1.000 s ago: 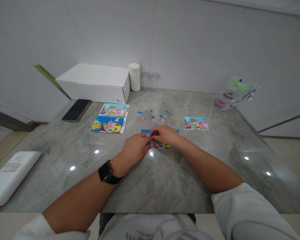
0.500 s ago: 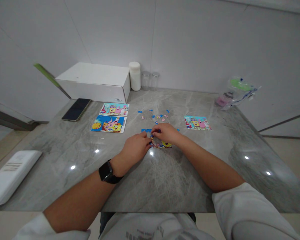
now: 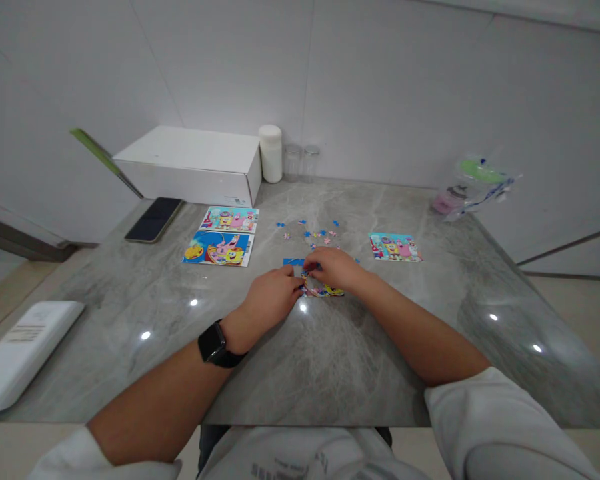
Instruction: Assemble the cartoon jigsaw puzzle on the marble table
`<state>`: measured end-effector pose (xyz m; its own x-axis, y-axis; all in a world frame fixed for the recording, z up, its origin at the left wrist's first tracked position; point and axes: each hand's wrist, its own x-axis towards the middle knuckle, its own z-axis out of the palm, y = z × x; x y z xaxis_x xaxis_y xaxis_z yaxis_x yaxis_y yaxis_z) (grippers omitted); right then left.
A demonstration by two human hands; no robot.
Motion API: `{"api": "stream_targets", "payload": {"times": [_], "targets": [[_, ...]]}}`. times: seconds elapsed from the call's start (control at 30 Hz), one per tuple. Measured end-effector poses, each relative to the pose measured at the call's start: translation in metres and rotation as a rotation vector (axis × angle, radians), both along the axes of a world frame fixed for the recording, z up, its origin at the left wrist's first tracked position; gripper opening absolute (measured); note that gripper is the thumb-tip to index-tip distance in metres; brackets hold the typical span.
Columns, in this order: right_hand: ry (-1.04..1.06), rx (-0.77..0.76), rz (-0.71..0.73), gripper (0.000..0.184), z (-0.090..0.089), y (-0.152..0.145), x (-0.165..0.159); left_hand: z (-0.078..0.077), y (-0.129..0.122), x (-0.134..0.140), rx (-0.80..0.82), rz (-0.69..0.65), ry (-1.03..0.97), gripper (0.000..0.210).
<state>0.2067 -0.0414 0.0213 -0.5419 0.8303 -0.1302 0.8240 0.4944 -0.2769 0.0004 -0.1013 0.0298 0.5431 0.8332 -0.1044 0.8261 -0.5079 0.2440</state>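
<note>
A partly joined jigsaw puzzle (image 3: 324, 291) lies flat on the table, with a blue strip along its far edge and yellow and pink pieces along its near edge. My left hand (image 3: 275, 293), wearing a black watch, rests at the puzzle's left side, fingers curled and tips pressed against it. Over its middle, my right hand (image 3: 333, 267) pinches a small puzzle piece (image 3: 305, 273) between thumb and forefinger; the fingers hide most of that piece. Several loose puzzle pieces (image 3: 323, 233), blue and pink, are scattered just beyond my hands.
Two cartoon picture cards (image 3: 220, 248) lie to the left, and another card (image 3: 396, 247) to the right. Further back are a phone (image 3: 155, 219), a white box (image 3: 190, 180), a white bottle (image 3: 271, 155), two glass jars (image 3: 301, 163) and a bagged cup (image 3: 473, 187). A white device (image 3: 30, 350) sits at left.
Both hands stay almost in place over the puzzle. The right fingers shift only very slightly, and the loose pieces and cards lie as before.
</note>
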Motion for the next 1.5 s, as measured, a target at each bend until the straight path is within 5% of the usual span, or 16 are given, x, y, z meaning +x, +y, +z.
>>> {"api": "stream_targets", "payload": {"times": [0.37, 1.5], "targets": [[-0.102, -0.038, -0.024, 0.018, 0.012, -0.003, 0.005, 0.001, 0.0, 0.0, -0.003, 0.005, -0.013, 0.025], [-0.136, -0.018, -0.065, 0.017, 0.013, -0.012, -0.006, 0.002, -0.001, 0.0, -0.004, -0.001, -0.003, 0.027]]}}
